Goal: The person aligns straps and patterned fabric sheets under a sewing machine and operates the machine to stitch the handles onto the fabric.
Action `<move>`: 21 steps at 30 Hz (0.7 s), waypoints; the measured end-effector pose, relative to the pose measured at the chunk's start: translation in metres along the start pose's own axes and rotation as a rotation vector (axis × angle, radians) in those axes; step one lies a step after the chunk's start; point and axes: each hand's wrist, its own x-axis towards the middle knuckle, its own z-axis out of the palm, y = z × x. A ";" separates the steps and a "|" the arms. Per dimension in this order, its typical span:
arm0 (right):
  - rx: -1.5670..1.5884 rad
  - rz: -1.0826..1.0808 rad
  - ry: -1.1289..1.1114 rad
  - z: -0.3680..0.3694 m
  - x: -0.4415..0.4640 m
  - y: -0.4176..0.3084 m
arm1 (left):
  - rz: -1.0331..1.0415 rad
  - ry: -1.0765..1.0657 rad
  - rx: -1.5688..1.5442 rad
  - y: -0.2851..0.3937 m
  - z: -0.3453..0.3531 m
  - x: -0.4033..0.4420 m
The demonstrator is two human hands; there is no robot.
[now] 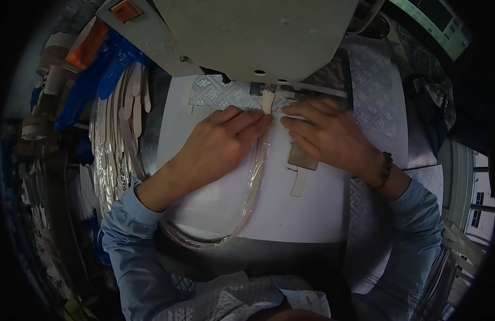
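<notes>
A long pale strap (256, 170) in clear plastic runs from under the machine head (247, 37) toward the body and curls to the left. Its light-coloured end (267, 100) lies under the machine. My left hand (221, 140) presses on the strap's left edge with its fingers together near that end. To the right of the strap my right hand (327, 132) rests with bent, slightly spread fingers, its fingertips close to the strap's edge. Below the right hand, a small dark square piece (303, 158) and a short pale strip (299, 182) lie on the white sheet (306, 222).
A bundle of pale straps (116, 134) hangs at the left beside blue plastic (105, 69). Patterned sheeting (373, 88) covers the right part of the work surface. A screen (437, 21) stands at the upper right, and a white window frame (461, 187) at the far right.
</notes>
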 end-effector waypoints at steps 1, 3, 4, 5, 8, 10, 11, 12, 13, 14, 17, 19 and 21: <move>0.030 0.023 -0.027 -0.003 -0.001 0.000 | 0.000 -0.001 -0.001 0.000 0.001 0.001; 0.061 0.044 -0.053 -0.009 -0.004 0.002 | -0.017 -0.007 -0.001 -0.001 0.003 0.001; 0.084 0.083 -0.057 -0.011 -0.006 0.006 | -0.017 -0.008 0.000 -0.001 0.003 0.001; 0.107 0.122 -0.060 -0.014 -0.009 0.009 | -0.008 -0.002 -0.022 -0.002 0.003 0.001; 0.063 0.373 0.061 -0.025 -0.019 0.035 | 0.011 -0.018 -0.118 -0.005 -0.003 -0.004; 0.035 0.472 0.175 -0.026 -0.031 0.068 | 0.022 -0.038 -0.192 -0.012 -0.014 -0.012; 0.007 0.571 0.295 -0.026 -0.038 0.087 | -0.055 -0.080 -0.225 -0.018 -0.023 -0.017; 0.006 0.572 0.297 -0.027 -0.046 0.106 | -0.132 -0.124 -0.260 -0.026 -0.032 -0.024; 0.021 0.714 0.284 -0.027 -0.055 0.127 | -0.131 -0.121 -0.256 -0.040 -0.037 -0.030; 0.035 0.852 0.274 -0.026 -0.064 0.150 | -0.213 -0.087 -0.297 -0.057 -0.039 -0.034; 0.146 1.070 0.368 -0.016 -0.074 0.215 | -0.623 -0.026 -0.502 -0.095 -0.035 -0.030; 0.309 1.064 0.459 -0.020 -0.059 0.214 | -0.716 -0.018 -0.491 -0.103 -0.040 -0.012; 0.477 1.043 0.549 -0.019 -0.055 0.214 | -0.809 -0.001 -0.473 -0.105 -0.039 0.008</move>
